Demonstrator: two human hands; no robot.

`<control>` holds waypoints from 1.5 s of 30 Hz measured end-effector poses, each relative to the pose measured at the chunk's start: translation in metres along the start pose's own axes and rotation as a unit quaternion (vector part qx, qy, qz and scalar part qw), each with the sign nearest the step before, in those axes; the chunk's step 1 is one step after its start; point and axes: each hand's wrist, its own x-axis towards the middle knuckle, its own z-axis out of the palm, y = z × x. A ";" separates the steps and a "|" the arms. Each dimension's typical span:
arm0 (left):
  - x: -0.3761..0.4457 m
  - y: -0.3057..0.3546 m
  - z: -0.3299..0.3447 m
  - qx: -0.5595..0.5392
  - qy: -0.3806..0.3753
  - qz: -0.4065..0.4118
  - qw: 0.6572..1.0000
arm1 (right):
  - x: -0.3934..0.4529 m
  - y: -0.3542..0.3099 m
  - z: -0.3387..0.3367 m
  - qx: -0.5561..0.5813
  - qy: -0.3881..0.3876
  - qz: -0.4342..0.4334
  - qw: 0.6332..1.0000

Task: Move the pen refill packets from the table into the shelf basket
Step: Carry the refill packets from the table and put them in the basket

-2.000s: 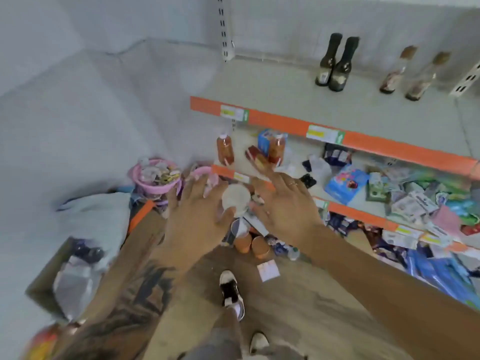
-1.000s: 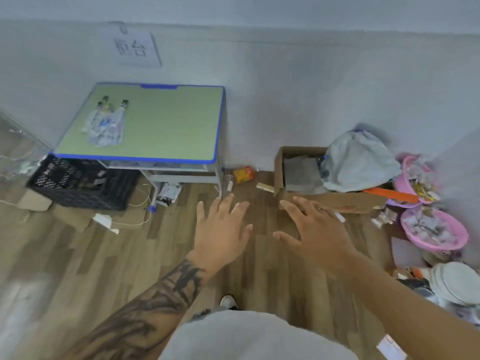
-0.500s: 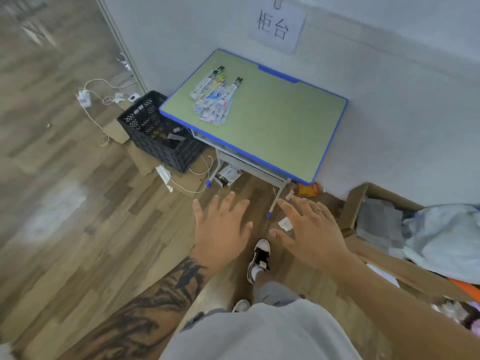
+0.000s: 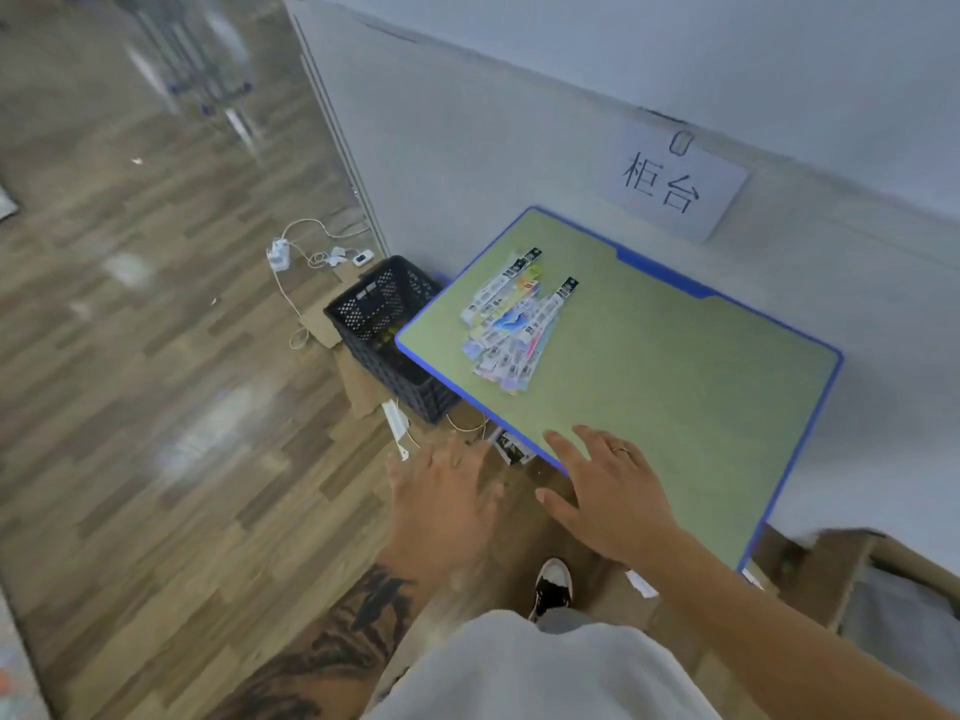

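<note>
Several pen refill packets (image 4: pixel 511 327) lie in a loose pile on the left part of a green table (image 4: pixel 675 387) with a blue rim. My right hand (image 4: pixel 605 493) hovers over the table's near edge, fingers spread and empty, well short of the pile. My left hand (image 4: pixel 447 504) is held out over the floor just left of the table, fingers straight, holding nothing. The shelf basket is out of view.
A black plastic crate (image 4: pixel 387 332) sits on the floor against the table's left side, with cardboard and cables (image 4: pixel 306 257) around it. A paper sign (image 4: pixel 675 181) hangs on the wall behind. A cardboard box (image 4: pixel 841 579) stands at the right. My shoe (image 4: pixel 553 584) is below.
The view has swung from the shelf to the table and come closer. The packets are now larger in view, and my right hand has reached over the table's near edge. Both hands stay empty.
</note>
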 end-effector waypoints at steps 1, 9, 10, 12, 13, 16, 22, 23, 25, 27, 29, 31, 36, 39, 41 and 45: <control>0.014 0.000 -0.001 -0.006 0.001 -0.001 1.000 | 0.014 0.002 -0.002 0.001 0.002 -0.002 1.000; 0.110 -0.026 0.000 0.021 -0.038 0.047 0.998 | 0.095 -0.006 -0.010 0.009 -0.040 0.020 0.999; 0.124 -0.032 0.001 0.020 -0.047 0.057 0.997 | 0.104 -0.009 -0.009 0.011 -0.046 0.025 0.999; 0.151 -0.046 0.005 0.020 -0.066 0.077 0.995 | 0.121 -0.015 -0.007 0.009 -0.053 0.042 0.998; 0.165 -0.053 0.007 0.028 -0.070 0.093 0.993 | 0.130 -0.017 -0.006 0.008 -0.058 0.055 0.997; 0.202 -0.071 0.006 0.058 -0.081 0.150 0.984 | 0.155 -0.025 -0.006 0.035 -0.079 0.126 0.988; 0.255 -0.099 -0.004 0.071 -0.107 0.228 0.965 | 0.224 -0.025 -0.008 0.247 -0.065 0.313 0.915; 0.262 -0.100 -0.005 0.065 -0.110 0.231 0.964 | 0.236 -0.021 -0.006 0.297 -0.050 0.351 0.886; 0.274 -0.101 -0.006 0.057 -0.117 0.237 0.963 | 0.256 -0.012 -0.004 0.343 -0.014 0.398 0.851; 0.286 -0.100 -0.005 0.056 -0.126 0.245 0.960 | 0.272 -0.006 0.000 0.364 0.009 0.426 0.829; 0.294 -0.096 -0.004 0.057 -0.131 0.249 0.958 | 0.284 -0.001 0.004 0.379 0.009 0.437 0.816; 0.301 -0.090 -0.004 0.053 -0.135 0.246 0.958 | 0.293 0.002 0.009 0.377 0.003 0.444 0.813; 0.314 -0.077 -0.008 0.064 -0.167 0.229 0.957 | 0.298 0.011 0.017 0.399 0.014 0.457 0.794; 0.316 -0.071 -0.012 0.052 -0.190 0.220 0.955 | 0.292 0.017 0.016 0.435 0.017 0.463 0.772; 0.317 -0.064 -0.015 0.055 -0.206 0.222 0.952 | 0.284 0.024 0.017 0.455 0.021 0.472 0.754; 0.319 -0.054 -0.018 0.043 -0.216 0.237 0.946 | 0.260 0.020 0.008 0.555 0.061 0.464 0.688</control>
